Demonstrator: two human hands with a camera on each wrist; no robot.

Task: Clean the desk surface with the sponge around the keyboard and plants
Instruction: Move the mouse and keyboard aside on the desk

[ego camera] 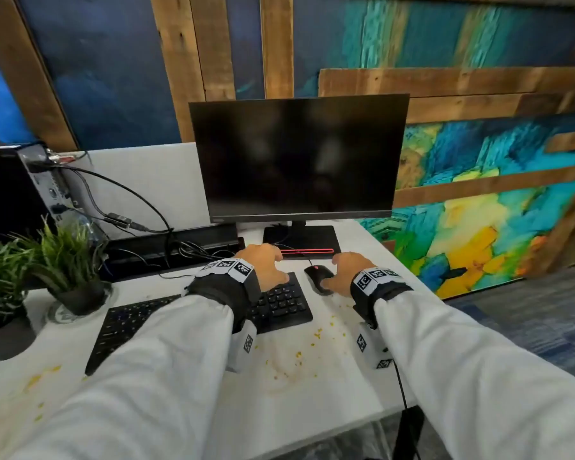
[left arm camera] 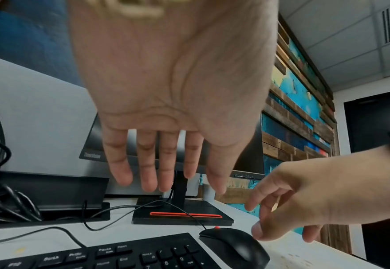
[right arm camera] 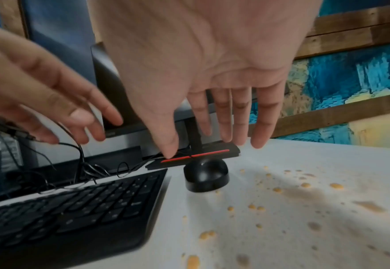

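Both hands are empty with fingers spread: the left hand [ego camera: 265,264] is held over the far right end of the black keyboard [ego camera: 279,303], and the right hand [ego camera: 347,270] is just beside the black mouse [ego camera: 318,277], contact not determinable. The white desk [ego camera: 312,403] carries yellow specks and brown smears [right arm camera: 304,193] to the right of and in front of the keyboard. Two potted plants [ego camera: 63,260] stand at the desk's left; the sponge appears in no view.
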